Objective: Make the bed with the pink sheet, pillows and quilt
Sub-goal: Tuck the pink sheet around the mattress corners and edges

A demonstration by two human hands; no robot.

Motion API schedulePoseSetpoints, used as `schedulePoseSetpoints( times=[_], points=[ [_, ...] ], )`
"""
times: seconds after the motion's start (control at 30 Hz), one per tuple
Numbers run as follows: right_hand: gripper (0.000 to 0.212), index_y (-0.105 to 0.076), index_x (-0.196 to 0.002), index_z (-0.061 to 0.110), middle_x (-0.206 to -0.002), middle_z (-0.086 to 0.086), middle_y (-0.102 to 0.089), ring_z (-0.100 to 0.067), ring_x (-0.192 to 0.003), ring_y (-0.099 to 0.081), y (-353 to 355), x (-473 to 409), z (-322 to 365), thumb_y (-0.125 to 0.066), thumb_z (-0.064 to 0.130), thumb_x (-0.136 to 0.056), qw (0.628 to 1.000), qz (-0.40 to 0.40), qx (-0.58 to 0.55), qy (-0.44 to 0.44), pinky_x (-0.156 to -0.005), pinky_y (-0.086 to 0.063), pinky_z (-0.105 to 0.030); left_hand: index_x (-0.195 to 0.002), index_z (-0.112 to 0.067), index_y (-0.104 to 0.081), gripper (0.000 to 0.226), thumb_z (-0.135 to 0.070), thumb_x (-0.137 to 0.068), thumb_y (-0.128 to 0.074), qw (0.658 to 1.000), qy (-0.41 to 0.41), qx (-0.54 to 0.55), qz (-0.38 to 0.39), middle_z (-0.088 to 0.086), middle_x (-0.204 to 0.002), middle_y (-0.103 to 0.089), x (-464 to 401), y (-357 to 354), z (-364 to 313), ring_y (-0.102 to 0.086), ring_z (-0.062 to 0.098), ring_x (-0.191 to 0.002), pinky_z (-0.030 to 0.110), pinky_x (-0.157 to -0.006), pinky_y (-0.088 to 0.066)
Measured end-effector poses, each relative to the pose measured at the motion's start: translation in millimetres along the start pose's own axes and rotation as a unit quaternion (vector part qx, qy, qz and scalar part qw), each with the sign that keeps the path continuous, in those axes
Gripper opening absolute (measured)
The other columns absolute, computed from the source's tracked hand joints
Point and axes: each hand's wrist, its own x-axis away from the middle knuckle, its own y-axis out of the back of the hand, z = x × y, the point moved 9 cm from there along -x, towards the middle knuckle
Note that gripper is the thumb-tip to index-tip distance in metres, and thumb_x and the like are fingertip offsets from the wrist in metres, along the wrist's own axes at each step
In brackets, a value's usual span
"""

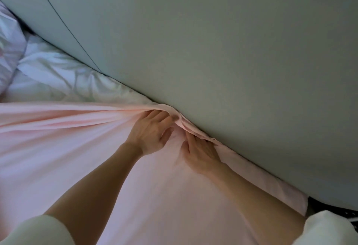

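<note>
The pink sheet (81,148) covers the mattress across the lower half of the view, pulled into long folds that run toward the headboard. My left hand (151,130) grips a bunched fold of the sheet's edge right at the gap by the headboard. My right hand (201,151) lies flat with straight fingers pressing the sheet edge down into that same gap, just right of the left hand. White bedding (58,78), a pillow or the quilt, lies crumpled at the upper left beyond the sheet.
A grey-green padded headboard (232,51) with a dark seam fills the upper right, running diagonally. At the lower right corner the sheet ends and a dark gap (329,206) beside the bed shows. My white sleeves frame the bottom corners.
</note>
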Motion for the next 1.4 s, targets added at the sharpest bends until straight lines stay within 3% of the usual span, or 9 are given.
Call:
schedulePoseSetpoints(
  times=[0.17,0.4,0.53,0.67,0.8,0.93,1.07,1.2,1.4],
  points=[
    [0.067,-0.025,-0.147,0.028,-0.15,0.001,-0.038,-0.018,-0.135,-0.038,-16,-18,-10,-0.008,0.036,-0.083,0.999,0.03,-0.03,-0.029,-0.109,-0.033,-0.034,-0.134,-0.031,-0.048,0.065,-0.045,-0.086,-0.006,0.983,0.082,-0.024,0.163,-0.011,-0.133,-0.054,-5,-47,9,-0.048,0.017,-0.124,0.033,-0.104,-0.027],
    [0.047,-0.066,-0.114,0.002,-0.119,-0.012,-0.066,-0.024,-0.109,-0.063,11,17,5,-0.039,0.017,-0.079,0.988,-0.152,-0.016,0.027,-0.095,-0.047,-0.034,-0.133,-0.037,-0.048,0.041,-0.038,-0.1,-0.024,0.962,0.159,-0.032,0.221,-0.012,-0.138,-0.046,-23,-76,25,-0.036,0.014,-0.132,0.035,-0.102,-0.026],
    [0.053,-0.062,-0.121,0.0,-0.126,-0.012,-0.062,-0.024,-0.115,-0.059,4,14,5,-0.037,0.022,-0.079,0.992,-0.109,0.058,0.001,-0.101,-0.045,-0.035,-0.122,-0.034,-0.059,0.043,-0.039,-0.097,-0.024,0.965,0.169,-0.053,0.193,-0.008,-0.127,-0.053,-26,-73,23,-0.04,0.018,-0.126,0.036,-0.099,-0.026],
    [0.055,-0.062,-0.121,0.002,-0.122,-0.011,-0.064,-0.024,-0.111,-0.062,-10,1,-4,-0.035,0.023,-0.078,0.997,-0.054,0.055,-0.017,-0.096,-0.05,-0.037,-0.08,-0.019,-0.073,0.038,-0.032,-0.085,-0.037,0.989,0.115,-0.081,0.042,0.001,-0.085,-0.064,-18,-45,7,-0.058,0.028,-0.084,0.037,-0.076,-0.037],
    [0.072,-0.049,-0.135,0.008,-0.136,-0.011,-0.054,-0.024,-0.12,-0.056,-17,-17,-12,-0.019,0.033,-0.074,0.999,-0.01,0.033,-0.025,-0.104,-0.042,-0.036,-0.092,-0.011,-0.071,0.019,-0.015,-0.082,-0.056,0.993,0.014,-0.096,-0.062,0.008,-0.091,-0.065,-6,-28,-14,-0.057,0.029,-0.085,0.039,-0.082,-0.04],
    [0.066,-0.018,-0.149,0.022,-0.155,-0.003,-0.026,-0.019,-0.14,-0.029,-26,-30,-21,-0.017,0.036,-0.085,0.998,0.042,0.005,-0.039,-0.117,-0.021,-0.033,-0.109,-0.014,-0.07,0.04,-0.028,-0.084,-0.041,0.997,-0.017,-0.064,0.046,0.004,-0.106,-0.068,-15,-49,-6,-0.062,0.027,-0.101,0.037,-0.096,-0.035],
    [0.06,-0.049,-0.136,0.011,-0.132,-0.013,-0.057,-0.026,-0.119,-0.056,-10,-18,-17,-0.029,0.027,-0.081,0.997,-0.051,-0.029,-0.039,-0.103,-0.044,-0.034,-0.132,-0.024,-0.053,0.07,-0.043,-0.084,-0.005,0.98,0.081,-0.052,0.174,-0.005,-0.137,-0.053,-22,-71,6,-0.04,0.017,-0.131,0.032,-0.112,-0.016],
    [0.047,-0.068,-0.111,0.002,-0.113,-0.015,-0.069,-0.025,-0.104,-0.066,8,25,-6,-0.042,0.02,-0.076,0.991,-0.128,-0.024,-0.008,-0.098,-0.045,-0.035,-0.14,-0.024,-0.043,0.051,-0.037,-0.099,-0.017,0.96,0.133,-0.091,0.229,-0.007,-0.146,-0.043,-42,-88,14,-0.028,0.013,-0.139,0.034,-0.117,-0.008],
    [0.06,-0.049,-0.136,0.01,-0.142,-0.004,-0.048,-0.016,-0.131,-0.047,4,51,-46,-0.024,0.033,-0.086,0.997,-0.049,-0.003,-0.067,-0.113,-0.02,-0.027,-0.073,-0.008,-0.072,0.036,-0.022,-0.089,-0.043,0.987,0.112,-0.113,0.023,0.011,-0.073,-0.07,-35,-66,-1,-0.065,0.03,-0.077,0.038,-0.092,-0.048]
  ],
)
